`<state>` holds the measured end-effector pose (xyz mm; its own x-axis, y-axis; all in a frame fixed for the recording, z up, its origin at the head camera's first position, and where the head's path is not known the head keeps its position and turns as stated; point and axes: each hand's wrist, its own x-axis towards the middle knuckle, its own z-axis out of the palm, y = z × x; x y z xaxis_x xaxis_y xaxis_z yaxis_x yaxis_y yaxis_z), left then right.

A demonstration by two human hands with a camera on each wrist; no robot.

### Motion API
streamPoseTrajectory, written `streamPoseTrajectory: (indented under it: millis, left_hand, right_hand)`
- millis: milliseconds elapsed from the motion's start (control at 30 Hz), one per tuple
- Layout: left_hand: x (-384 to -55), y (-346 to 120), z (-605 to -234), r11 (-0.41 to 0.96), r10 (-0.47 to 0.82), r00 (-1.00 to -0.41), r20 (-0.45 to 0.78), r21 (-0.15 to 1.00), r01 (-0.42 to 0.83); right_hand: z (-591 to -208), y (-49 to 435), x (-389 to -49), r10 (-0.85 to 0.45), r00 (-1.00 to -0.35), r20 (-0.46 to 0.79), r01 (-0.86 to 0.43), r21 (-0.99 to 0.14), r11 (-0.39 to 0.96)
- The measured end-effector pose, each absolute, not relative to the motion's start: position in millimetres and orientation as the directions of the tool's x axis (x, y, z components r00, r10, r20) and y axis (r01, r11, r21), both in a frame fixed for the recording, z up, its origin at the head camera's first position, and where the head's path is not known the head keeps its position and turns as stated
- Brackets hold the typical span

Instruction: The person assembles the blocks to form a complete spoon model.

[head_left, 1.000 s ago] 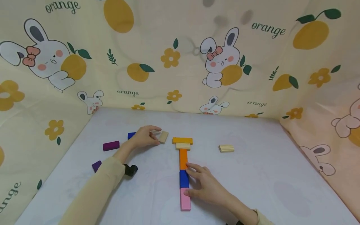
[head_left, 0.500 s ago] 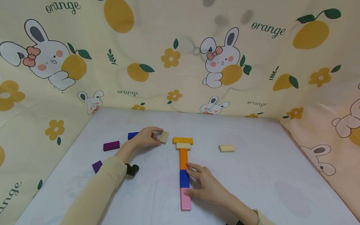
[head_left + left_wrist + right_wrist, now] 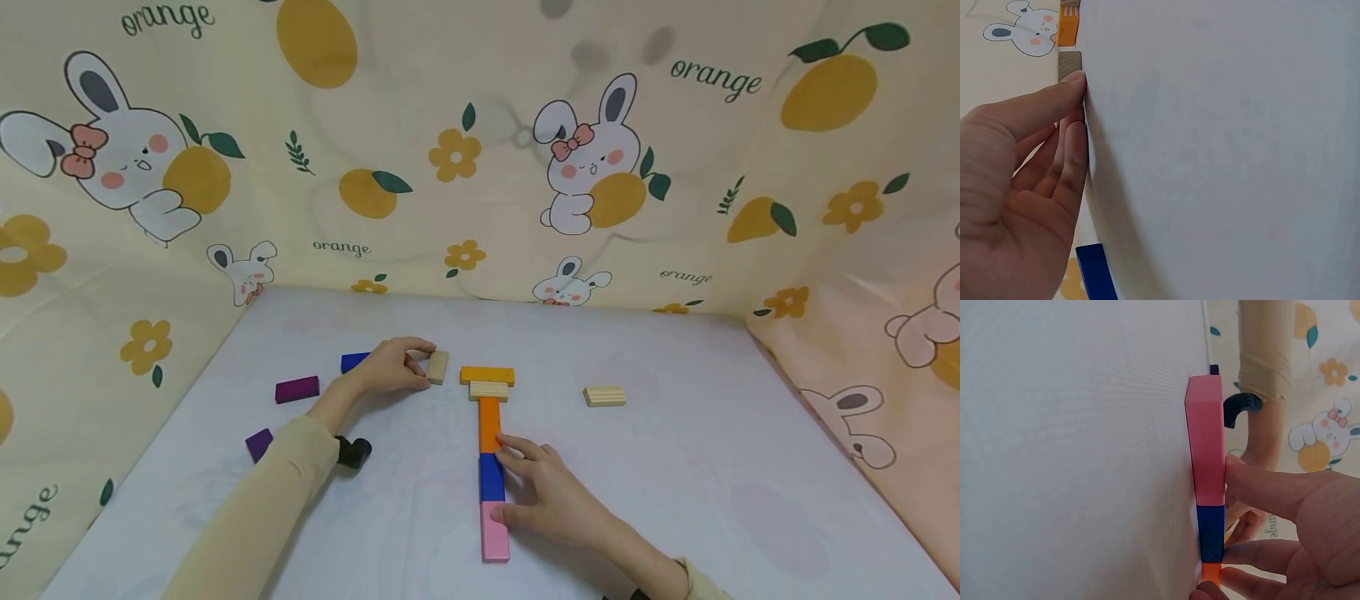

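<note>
The pale block (image 3: 438, 367) lies to the left of the amber block (image 3: 487, 376), near but apart from it, with its long axis running roughly away from the person, about square to the amber block's crosswise length. The left hand (image 3: 390, 365) is the nearer one: it comes in from the side facing away from the amber block, thumb and index finger slightly parted and pinching the pale block near its two ends. Touching the amber block's near side is a ridged wooden block (image 3: 488, 391); from there an orange block (image 3: 489, 423), a blue block (image 3: 492, 477) and a pink block (image 3: 495, 532) run toward the person. The right hand (image 3: 558, 496), loosely spread and gripping nothing, rests its fingertips and thumb along that row.
</note>
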<state>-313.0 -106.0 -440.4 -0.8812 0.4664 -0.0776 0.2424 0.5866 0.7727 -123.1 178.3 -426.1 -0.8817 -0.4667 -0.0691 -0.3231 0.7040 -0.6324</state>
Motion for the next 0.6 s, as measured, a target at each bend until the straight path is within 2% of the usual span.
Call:
streamPoseTrajectory:
  millis: [267,600]
  left_hand:
    - [-315,-106,-442,0.586,0.451,-0.891,-0.058,0.772,0.246]
    - [-323,-93,-446,0.582,0.358,-0.933,0.022,0.777,0.242]
  right_hand:
    - [-426,179,-126,-0.462,-0.882,-0.092,-0.304,-0.639,0.707]
    - [-424,178,-124,-0.459,-0.882,-0.106,-0.294,-0.636,0.713]
